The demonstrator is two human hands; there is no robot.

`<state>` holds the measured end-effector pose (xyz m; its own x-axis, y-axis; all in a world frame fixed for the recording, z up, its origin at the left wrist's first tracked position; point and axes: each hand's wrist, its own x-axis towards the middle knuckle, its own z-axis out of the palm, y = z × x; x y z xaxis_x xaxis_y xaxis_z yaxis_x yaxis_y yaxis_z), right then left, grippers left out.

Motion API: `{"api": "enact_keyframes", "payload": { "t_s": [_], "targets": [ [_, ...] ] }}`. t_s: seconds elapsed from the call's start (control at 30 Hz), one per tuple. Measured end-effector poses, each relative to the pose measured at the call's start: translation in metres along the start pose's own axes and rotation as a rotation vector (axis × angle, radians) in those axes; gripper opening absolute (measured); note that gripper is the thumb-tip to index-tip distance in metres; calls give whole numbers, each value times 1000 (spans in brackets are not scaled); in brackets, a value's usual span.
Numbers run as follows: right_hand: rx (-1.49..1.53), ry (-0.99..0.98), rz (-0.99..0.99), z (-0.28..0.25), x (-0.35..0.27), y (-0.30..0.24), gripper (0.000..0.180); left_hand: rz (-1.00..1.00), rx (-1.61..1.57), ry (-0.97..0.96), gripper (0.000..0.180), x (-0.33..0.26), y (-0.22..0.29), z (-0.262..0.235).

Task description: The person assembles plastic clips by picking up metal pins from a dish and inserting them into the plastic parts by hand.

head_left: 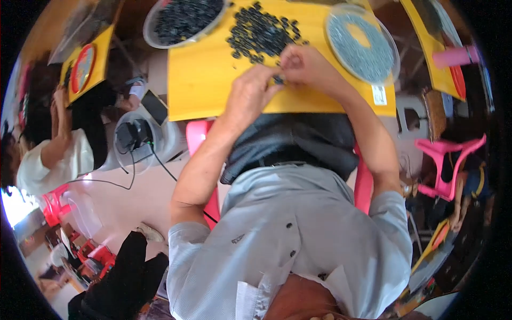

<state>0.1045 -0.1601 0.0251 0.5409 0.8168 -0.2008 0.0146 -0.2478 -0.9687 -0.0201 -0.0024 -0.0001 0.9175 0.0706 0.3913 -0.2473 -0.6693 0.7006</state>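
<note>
My left hand [250,90] and my right hand [301,64] meet over a yellow table [205,80], both pinching one small dark part [278,80] between the fingertips. Just beyond the hands lies a loose heap of small black ring-shaped parts [261,32]. A clear round tray [184,21] full of the same black parts stands at the far left of the table. To the right, a clear round dish [362,42] holds many tiny grey pieces.
A pink plastic chair [198,136] is under me, another pink chair [448,160] at right. A clear tub [138,138] with a black device and cable sits on the floor at left. A person in white [53,154] sits at a neighbouring yellow table [88,66].
</note>
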Motion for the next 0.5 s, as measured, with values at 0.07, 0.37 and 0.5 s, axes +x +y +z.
{"api": "enact_keyframes", "payload": {
  "t_s": [0.07, 0.37, 0.5],
  "targets": [
    [70, -2, 38, -3, -4, 1, 16, 78, -15, 36, 29, 1, -5, 4],
    [79, -79, 90, -2, -1, 3, 12, 26, -58, -32, 25, -3, 0, -6],
    [55, -70, 155, 1, 0, -5, 12, 80, -107, 6, 20, -4, -5, -5]
  ]
}}
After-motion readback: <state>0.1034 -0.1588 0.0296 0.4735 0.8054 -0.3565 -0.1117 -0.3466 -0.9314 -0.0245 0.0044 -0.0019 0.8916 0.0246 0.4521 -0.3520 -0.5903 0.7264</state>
